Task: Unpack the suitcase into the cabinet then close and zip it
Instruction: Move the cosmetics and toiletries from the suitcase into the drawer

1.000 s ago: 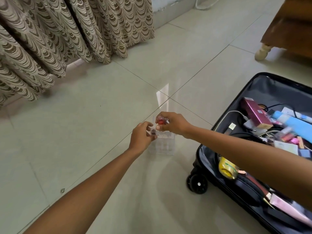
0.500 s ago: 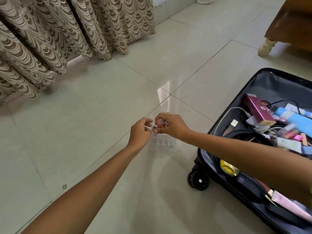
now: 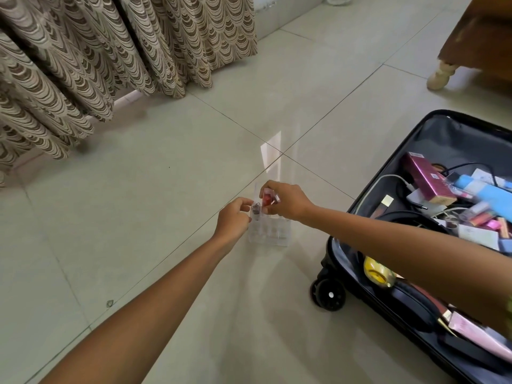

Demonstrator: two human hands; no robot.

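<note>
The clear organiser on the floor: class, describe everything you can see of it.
The organiser is a small box that looks like clear plastic, split into several upright slots. It stands on the tiled floor, left of the open suitcase and apart from it. The left hand holds a dark tube at its left slot; the right hand holds a red tube above it. Most slots look empty.

One head-worn camera is looking forward and steeply down at the floor (image 3: 155, 206), close above outstretched arms. Curtain (image 3: 110, 51) is sitting at 11 o'clock, suitcase (image 3: 388, 173) at 4 o'clock, partly cropped.
</note>
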